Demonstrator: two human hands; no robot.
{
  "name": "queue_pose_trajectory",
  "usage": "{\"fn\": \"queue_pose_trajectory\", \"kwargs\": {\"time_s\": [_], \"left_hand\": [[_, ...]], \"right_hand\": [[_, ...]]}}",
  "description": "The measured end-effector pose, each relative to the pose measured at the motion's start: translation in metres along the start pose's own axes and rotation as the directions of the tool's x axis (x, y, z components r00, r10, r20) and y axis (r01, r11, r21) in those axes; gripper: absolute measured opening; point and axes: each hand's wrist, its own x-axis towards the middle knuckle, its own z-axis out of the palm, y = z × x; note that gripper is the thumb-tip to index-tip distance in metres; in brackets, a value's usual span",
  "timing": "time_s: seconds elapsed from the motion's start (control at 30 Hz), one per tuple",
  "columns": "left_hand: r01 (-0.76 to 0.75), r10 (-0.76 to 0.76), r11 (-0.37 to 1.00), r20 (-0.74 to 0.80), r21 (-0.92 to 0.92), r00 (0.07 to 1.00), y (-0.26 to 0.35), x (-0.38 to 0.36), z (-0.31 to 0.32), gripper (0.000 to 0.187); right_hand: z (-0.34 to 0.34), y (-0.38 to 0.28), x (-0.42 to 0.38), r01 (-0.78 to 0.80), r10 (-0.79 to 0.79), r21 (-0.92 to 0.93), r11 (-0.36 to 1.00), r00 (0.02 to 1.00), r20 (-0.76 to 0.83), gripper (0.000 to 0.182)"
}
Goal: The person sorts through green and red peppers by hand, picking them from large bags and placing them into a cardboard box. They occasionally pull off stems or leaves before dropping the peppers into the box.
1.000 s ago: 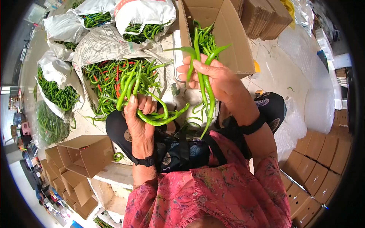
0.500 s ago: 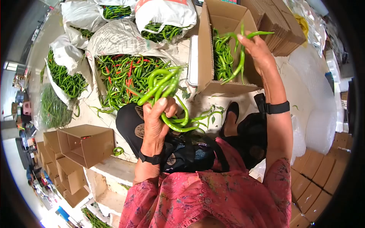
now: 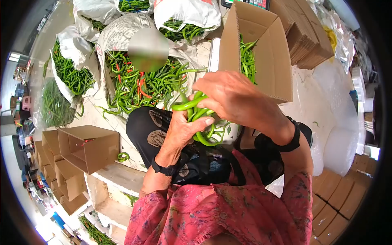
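Observation:
My left hand [image 3: 185, 126] is closed around a bunch of long green chili peppers [image 3: 210, 141] above my lap. Over the top of that bunch, my right hand [image 3: 239, 102] has its thumb and fingers on the peppers, with a green stem end between them. An open cardboard box [image 3: 267, 71] stands just beyond my right hand, with green chilies [image 3: 247, 61] inside along its left side. To the left of my hands, an open woven sack [image 3: 116, 36] spills out green chilies mixed with a few red ones [image 3: 143, 85].
White sacks of green chilies [image 3: 75, 77] lie at the left and back. Flattened cartons [image 3: 308, 43] are stacked right of the box. Small open boxes [image 3: 92, 149] and a foam box [image 3: 110, 196] sit at lower left. Bubble wrap [image 3: 339, 106] lies at right.
My right hand has come back from over the cardboard box to the bunch in my left hand. The chilies it held over the box are no longer seen there in its fingers.

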Motion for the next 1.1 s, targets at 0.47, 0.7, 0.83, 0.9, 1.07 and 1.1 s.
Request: {"fn": "queue_pose_trajectory", "kwargs": {"time_s": [0.47, 0.7, 0.83, 0.9, 1.07, 1.1], "left_hand": [[-0.161, 0.065, 0.774, 0.177, 0.613, 0.982, -0.002, 0.01, 0.005, 0.049], [-0.36, 0.428, 0.599, 0.094, 0.715, 0.899, -0.014, 0.005, 0.009, 0.042], [-0.295, 0.485, 0.607, -0.05, 0.738, 0.873, -0.011, 0.002, 0.015, 0.032], [-0.327, 0.606, 0.538, -0.086, 0.777, 0.791, -0.013, 0.003, 0.012, 0.029], [-0.289, 0.23, 0.957, -0.518, -0.034, 0.824, 0.006, 0.01, -0.005, 0.024], [-0.305, 0.223, 0.949, -0.502, -0.085, 0.835, 0.007, 0.01, -0.009, 0.023]], "right_hand": [[0.002, 0.013, -0.036, -0.133, 0.136, -0.19, 0.973, 0.991, 0.001, 0.01], [0.005, 0.013, -0.027, -0.332, 0.322, 0.005, 0.943, 0.913, -0.25, 0.011], [0.002, 0.031, -0.032, -0.503, 0.542, 0.204, 0.84, 0.797, -0.266, 0.013], [0.001, 0.043, -0.037, -0.506, 0.591, 0.314, 0.803, 0.744, -0.31, 0.014], [-0.016, 0.072, -0.05, -0.418, 0.706, 0.769, 0.483, 0.706, -0.06, 0.012], [-0.02, 0.074, -0.051, -0.359, 0.726, 0.854, 0.377, 0.687, -0.032, 0.013]]}}
